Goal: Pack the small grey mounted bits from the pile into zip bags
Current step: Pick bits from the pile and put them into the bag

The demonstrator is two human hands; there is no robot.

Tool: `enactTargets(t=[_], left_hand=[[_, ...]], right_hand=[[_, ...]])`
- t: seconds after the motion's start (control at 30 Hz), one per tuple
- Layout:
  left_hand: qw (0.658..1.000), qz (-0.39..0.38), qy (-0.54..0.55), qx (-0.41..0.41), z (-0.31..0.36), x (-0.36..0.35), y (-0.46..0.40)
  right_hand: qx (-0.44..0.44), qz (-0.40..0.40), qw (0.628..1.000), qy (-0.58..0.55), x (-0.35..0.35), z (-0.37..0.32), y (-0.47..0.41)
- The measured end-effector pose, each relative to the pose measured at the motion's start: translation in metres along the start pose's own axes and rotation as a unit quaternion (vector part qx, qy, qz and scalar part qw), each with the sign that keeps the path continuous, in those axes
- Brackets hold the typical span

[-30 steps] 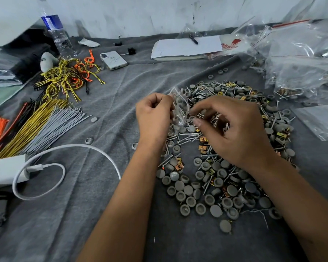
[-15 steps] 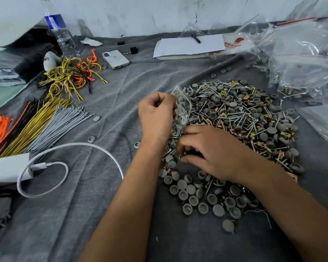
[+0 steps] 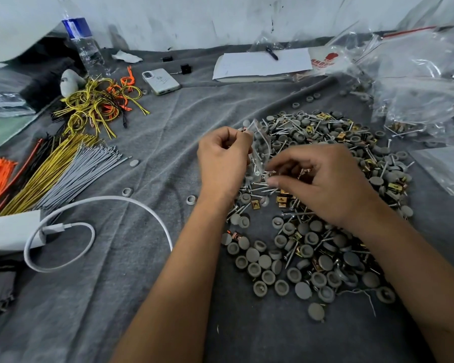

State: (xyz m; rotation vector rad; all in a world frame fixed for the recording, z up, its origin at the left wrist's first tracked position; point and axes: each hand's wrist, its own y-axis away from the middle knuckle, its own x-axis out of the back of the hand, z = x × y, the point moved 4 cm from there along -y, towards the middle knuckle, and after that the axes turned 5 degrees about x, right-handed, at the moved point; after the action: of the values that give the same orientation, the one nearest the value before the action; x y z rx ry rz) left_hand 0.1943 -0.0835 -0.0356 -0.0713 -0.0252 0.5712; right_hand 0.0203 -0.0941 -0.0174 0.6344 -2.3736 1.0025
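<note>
A wide pile of small grey round bits [image 3: 323,260], mixed with screws and brass clips, covers the grey cloth in front of me. My left hand [image 3: 223,161] pinches the top of a small clear zip bag [image 3: 260,150] and holds it upright at the pile's left edge. Some pieces show through the bag. My right hand [image 3: 323,182] hovers just right of the bag's mouth, fingers curled, pinching a small screw-like piece at its fingertips. What else it holds is hidden.
Bundles of yellow, grey, black and orange cable ties [image 3: 53,169] lie at left. A white charger and cable [image 3: 71,226] sit at lower left. A phone [image 3: 161,81], water bottle [image 3: 83,45], notepad [image 3: 262,64] and clear plastic bags [image 3: 419,74] line the back and right.
My right hand dropped into the pile's near part, picked something up, then rose back to the bag's mouth. My left hand kept the bag still.
</note>
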Motion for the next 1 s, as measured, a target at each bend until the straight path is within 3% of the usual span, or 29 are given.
enactTargets(t=[0.1,0.23,0.43,0.8,1.0], left_hand=[[1.0,-0.016,-0.018,-0.012,0.001,-0.003,0.003],[0.997,-0.049,-0.06,-0.032,0.003,-0.008,0.006],[0.989,-0.105,-0.096,-0.044,0.002,-0.015,0.009],[0.985,-0.143,-0.089,-0.036,0.0,-0.019,0.01],[0.99,-0.122,-0.065,-0.026,0.0,-0.015,0.008]], right_hand=[[-0.01,0.087,0.994,-0.062,0.007,0.0,0.002],[-0.021,0.151,0.988,-0.038,0.015,0.004,0.002],[-0.024,0.13,0.99,0.046,0.014,0.005,0.001],[-0.022,0.087,0.991,0.095,0.008,0.004,0.002],[-0.018,0.134,0.988,0.069,0.015,0.002,0.001]])
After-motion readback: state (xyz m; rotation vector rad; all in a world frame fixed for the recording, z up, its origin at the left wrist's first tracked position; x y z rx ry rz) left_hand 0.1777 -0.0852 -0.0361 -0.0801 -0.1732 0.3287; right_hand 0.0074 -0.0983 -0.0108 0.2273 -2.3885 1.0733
